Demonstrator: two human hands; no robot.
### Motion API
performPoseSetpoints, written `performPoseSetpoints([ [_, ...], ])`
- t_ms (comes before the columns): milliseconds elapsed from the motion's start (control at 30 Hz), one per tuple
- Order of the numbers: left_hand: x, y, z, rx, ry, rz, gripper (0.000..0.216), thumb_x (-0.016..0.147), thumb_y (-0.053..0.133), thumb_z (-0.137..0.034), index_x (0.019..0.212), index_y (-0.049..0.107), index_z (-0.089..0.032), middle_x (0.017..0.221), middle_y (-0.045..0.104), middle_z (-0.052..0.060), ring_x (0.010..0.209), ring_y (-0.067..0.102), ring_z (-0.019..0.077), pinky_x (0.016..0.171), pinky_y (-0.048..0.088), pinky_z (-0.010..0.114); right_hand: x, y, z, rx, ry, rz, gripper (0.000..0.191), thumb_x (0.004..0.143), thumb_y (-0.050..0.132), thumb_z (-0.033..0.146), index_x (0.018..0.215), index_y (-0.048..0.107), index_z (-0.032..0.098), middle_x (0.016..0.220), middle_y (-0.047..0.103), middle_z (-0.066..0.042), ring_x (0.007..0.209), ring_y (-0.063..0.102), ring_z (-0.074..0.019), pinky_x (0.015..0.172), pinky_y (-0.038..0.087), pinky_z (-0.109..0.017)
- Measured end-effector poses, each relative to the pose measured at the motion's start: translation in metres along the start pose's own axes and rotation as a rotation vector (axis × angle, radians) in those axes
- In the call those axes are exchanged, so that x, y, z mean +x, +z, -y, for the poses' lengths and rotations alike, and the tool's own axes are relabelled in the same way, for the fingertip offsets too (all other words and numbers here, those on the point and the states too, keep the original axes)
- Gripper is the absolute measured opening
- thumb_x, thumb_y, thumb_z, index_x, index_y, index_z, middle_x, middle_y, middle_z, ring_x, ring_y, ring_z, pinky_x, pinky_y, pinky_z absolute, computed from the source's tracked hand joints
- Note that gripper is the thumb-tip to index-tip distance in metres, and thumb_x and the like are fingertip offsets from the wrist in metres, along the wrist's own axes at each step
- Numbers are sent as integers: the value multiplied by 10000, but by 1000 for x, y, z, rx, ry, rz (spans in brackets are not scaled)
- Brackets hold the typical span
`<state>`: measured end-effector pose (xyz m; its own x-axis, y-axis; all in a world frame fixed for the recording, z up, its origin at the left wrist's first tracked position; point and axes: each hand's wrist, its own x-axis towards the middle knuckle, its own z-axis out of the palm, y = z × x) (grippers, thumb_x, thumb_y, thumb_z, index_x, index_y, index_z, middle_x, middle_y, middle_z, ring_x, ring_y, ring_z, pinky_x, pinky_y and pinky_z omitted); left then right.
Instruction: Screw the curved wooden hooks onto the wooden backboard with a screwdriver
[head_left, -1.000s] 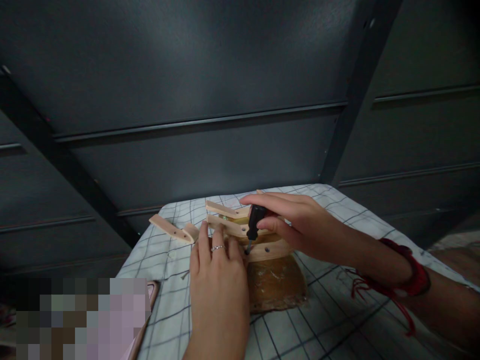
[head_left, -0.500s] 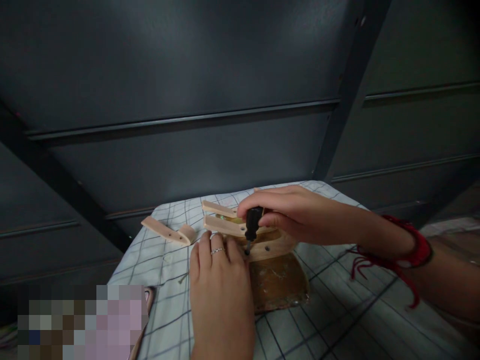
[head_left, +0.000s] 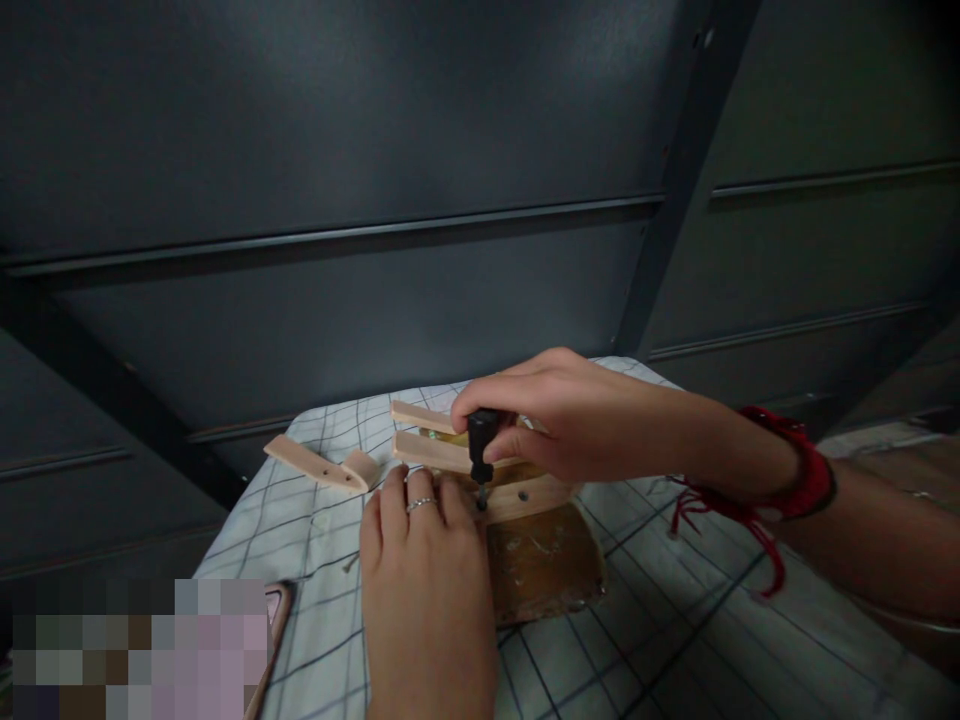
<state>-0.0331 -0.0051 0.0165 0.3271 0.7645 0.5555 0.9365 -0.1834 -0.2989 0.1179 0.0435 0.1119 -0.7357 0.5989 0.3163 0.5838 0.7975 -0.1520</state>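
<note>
My right hand [head_left: 551, 415] is closed around the black handle of a short screwdriver [head_left: 484, 435]. The driver stands nearly upright, its tip at a hole in a pale wooden hook piece [head_left: 541, 494]. That piece lies across a brown, glossy wooden board [head_left: 547, 562]. My left hand [head_left: 427, 580] lies over the left end of the piece and board, its ringed fingers bent down onto the wood, fingertips partly hidden. Behind the driver, another pale wooden piece [head_left: 431, 449] spans the board, and a further wooden piece [head_left: 416, 413] sits farther back, partly covered by my right hand.
A loose curved wooden hook [head_left: 307, 463] with two holes lies at the left on the checked cloth [head_left: 322, 620]. Near my left hand is a small screw [head_left: 349, 563]. A phone edge [head_left: 279, 620] shows at lower left. Dark metal panels [head_left: 375, 310] rise behind the table.
The view has shifted slightly, so hands and wood appear a little farther left. My right hand has turned slightly on the screwdriver, which stays at the same hole. My left hand keeps its place.
</note>
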Motion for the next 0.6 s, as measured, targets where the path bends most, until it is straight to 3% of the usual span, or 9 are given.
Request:
performPoseSetpoints([
  [233, 3, -4, -3, -23, -57, 52, 219, 779, 563, -155, 972, 647, -98, 1015, 650, 173, 1031, 570, 358, 822, 506, 484, 0, 5, 4, -11, 104, -54, 95, 773, 580, 165, 858, 617, 147, 578, 544, 39, 484, 431, -94, 520, 305, -215],
  [600, -3, 6, 2, 10, 10, 0, 228, 825, 504, -199, 998, 623, -111, 1024, 651, 163, 1054, 566, 346, 801, 514, 473, -4, 12, 11, 48, 267, -128, 89, 785, 573, 254, 773, 544, 171, 535, 516, 48, 489, 470, -103, 502, 307, -222],
])
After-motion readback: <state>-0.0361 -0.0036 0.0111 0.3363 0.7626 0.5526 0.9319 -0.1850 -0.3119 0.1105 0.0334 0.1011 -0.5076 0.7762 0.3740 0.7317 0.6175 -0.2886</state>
